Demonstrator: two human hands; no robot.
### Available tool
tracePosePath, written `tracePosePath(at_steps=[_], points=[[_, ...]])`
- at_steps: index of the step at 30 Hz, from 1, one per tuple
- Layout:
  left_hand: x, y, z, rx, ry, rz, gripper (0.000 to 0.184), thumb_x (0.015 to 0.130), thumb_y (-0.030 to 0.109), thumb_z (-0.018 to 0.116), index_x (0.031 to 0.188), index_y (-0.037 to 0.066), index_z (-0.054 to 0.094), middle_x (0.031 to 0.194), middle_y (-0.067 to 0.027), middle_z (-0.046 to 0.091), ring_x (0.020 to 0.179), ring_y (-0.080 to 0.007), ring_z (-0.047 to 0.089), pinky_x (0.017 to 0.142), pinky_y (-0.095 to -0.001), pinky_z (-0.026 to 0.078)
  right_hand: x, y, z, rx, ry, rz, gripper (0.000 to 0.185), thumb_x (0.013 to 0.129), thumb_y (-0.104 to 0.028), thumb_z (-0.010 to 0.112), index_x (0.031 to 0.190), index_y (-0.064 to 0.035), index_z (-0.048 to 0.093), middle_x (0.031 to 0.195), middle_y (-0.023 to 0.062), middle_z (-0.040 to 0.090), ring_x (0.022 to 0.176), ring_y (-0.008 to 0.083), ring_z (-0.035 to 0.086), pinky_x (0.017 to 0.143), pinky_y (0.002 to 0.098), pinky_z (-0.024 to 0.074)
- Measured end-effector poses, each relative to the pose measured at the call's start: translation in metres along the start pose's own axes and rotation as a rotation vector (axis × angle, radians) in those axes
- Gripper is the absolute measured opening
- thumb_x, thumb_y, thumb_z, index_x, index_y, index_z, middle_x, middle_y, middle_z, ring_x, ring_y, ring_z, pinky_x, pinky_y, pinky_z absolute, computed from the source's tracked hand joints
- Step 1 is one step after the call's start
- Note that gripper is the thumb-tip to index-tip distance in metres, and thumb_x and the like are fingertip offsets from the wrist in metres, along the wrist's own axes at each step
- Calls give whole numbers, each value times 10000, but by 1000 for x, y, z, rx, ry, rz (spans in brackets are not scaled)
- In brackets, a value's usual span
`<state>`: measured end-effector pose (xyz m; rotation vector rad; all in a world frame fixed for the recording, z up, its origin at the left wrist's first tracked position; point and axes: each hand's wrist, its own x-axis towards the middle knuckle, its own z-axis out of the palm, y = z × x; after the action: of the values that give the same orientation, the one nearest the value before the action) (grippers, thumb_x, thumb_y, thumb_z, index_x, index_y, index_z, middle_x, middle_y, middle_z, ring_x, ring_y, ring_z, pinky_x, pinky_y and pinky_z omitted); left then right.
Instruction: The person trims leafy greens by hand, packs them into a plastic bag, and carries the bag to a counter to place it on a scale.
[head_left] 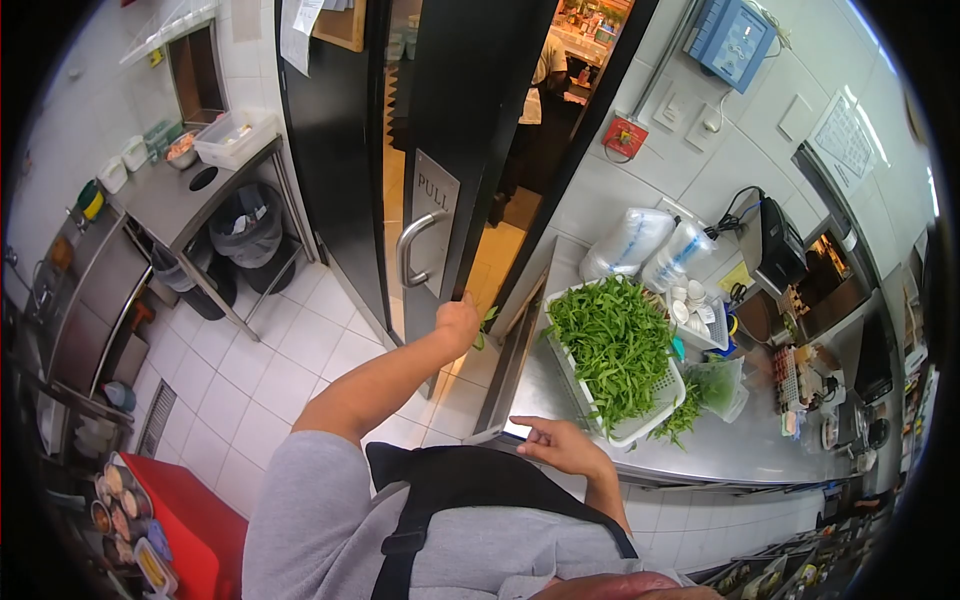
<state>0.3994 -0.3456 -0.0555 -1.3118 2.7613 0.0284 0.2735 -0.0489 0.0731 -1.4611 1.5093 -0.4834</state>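
Note:
My left hand (459, 326) is stretched forward at the edge of a black door (450, 130). Its fingers are closed, and a few green leaves (486, 328) stick out beside them. Whether the knuckles touch the door, I cannot tell. Just above the hand is the door's curved metal handle (408, 250), under a PULL plate (437, 185). My right hand (568, 447) hovers by the steel counter's near corner, index finger out and fingers apart, holding nothing. Beyond it, a white plastic basket (640, 432) heaped with leafy greens (612, 345) stands on the counter (765, 455).
The door stands partly open, with a person (550, 70) in the room beyond. On the counter are plastic-wrapped stacks (630, 243), a tray of small white cups (690, 300) and a bag of greens (718, 385). A red bin (190, 520) stands lower left.

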Motion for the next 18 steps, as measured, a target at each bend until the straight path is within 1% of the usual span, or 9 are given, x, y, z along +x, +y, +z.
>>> tracePosePath(at_steps=[8,14,18], points=[[6,-2,12,-4,25,-10,342,923,136,556,1202,-16,683,1378,-226,558,1049,-258,711,785,-324,588,8,-2,5,19,-9,-27,505,934,-192,716,1395,-50,570,742,23,595,645,98,518,605,277,443],[13,-5,27,-20,30,12,331,918,129,553,1182,-13,691,1375,-233,557,1038,-255,713,786,-328,588,20,-15,4,-19,-23,-59,498,933,-198,715,1383,-36,574,733,43,607,654,113,534,619,283,454],[6,-6,14,-52,18,5,335,910,122,557,1187,-18,685,1362,-230,563,1027,-254,716,778,-327,587,32,-17,7,-30,-36,-84,501,931,-212,718,1381,-41,576,740,49,618,660,127,551,628,289,462]])
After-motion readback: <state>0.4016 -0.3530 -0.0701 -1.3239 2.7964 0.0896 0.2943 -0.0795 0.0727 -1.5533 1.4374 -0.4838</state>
